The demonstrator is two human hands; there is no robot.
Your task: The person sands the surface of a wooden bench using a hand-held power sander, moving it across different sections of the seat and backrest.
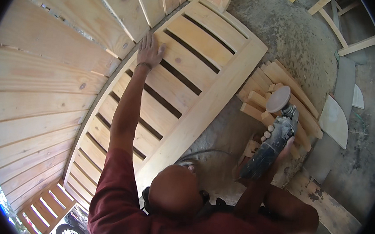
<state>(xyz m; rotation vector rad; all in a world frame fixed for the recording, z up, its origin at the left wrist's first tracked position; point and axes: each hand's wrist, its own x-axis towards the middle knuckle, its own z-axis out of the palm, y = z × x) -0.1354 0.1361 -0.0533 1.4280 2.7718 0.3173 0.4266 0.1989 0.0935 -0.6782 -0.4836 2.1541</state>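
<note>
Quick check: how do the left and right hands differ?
The left hand lies open on the slatted panel; the right hand grips the power tool. The left hand shows its back; the right hand is partly hidden by the tool. Both are bare.

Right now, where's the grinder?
Head view, right of centre: the grinder is in the right hand, right of the slatted panel, its disc overlapping the wood pieces in the picture.

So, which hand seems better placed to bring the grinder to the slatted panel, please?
Probably the right hand: it holds the angle grinder, while the empty left hand rests on the slatted panel.
</note>
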